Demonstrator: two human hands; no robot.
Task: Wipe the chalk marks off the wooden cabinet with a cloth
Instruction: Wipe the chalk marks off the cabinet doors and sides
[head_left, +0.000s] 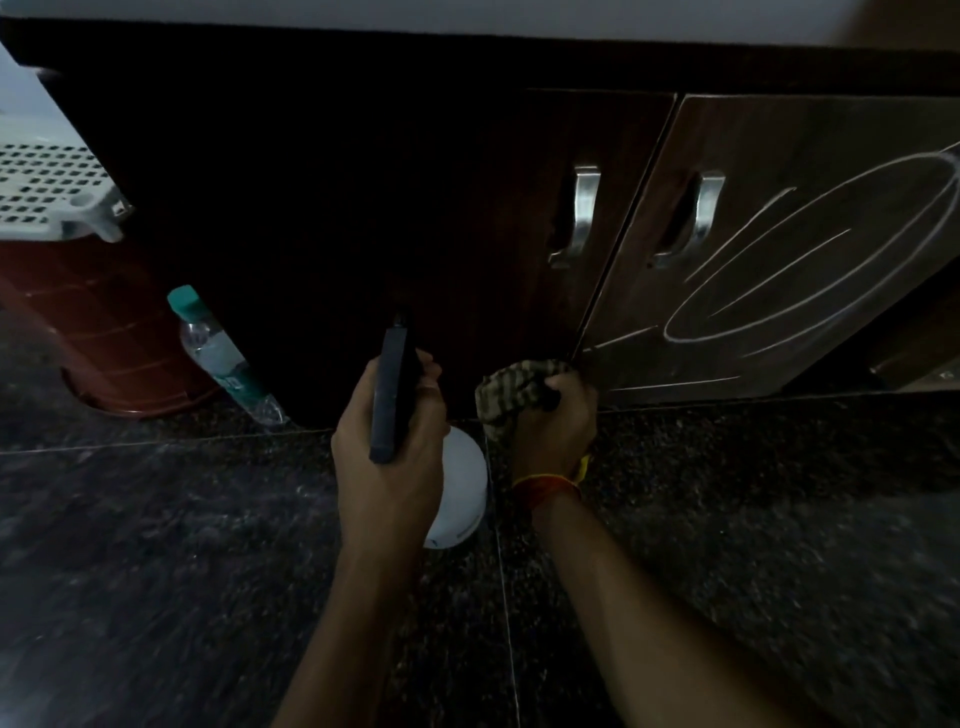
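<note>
1. Striped olive cloth (511, 392) is bunched in the right hand (556, 421), whose fingers are curled tight around it; the wad is pressed at the lower corner where the two cabinet doors meet, presumably so that wiping can be started at the bottom of the marked panel.
2. A white spray bottle (460, 493) with a black trigger head (392, 395) is gripped in the left hand (389, 457), fingers wrapped round the neck; its nozzle is pointed at the dark left door (363, 208) — probably held ready to wet the surface.
3. A red and yellow thread band (550, 483) is worn on the right wrist.
4. Chalk marks (810, 254) — a large oval with slanting strokes inside and a few lines below it — are spread across the right door (779, 140) of the wooden cabinet, just beside the cloth and, as judged, not yet wiped.
5. Two metal handles (579, 213) are fixed either side of the door gap.
6. A plastic water bottle (223, 358) is leaned against the cabinet on the dark speckled floor (779, 519), next to a reddish bin (98, 322) with a perforated white lid.
</note>
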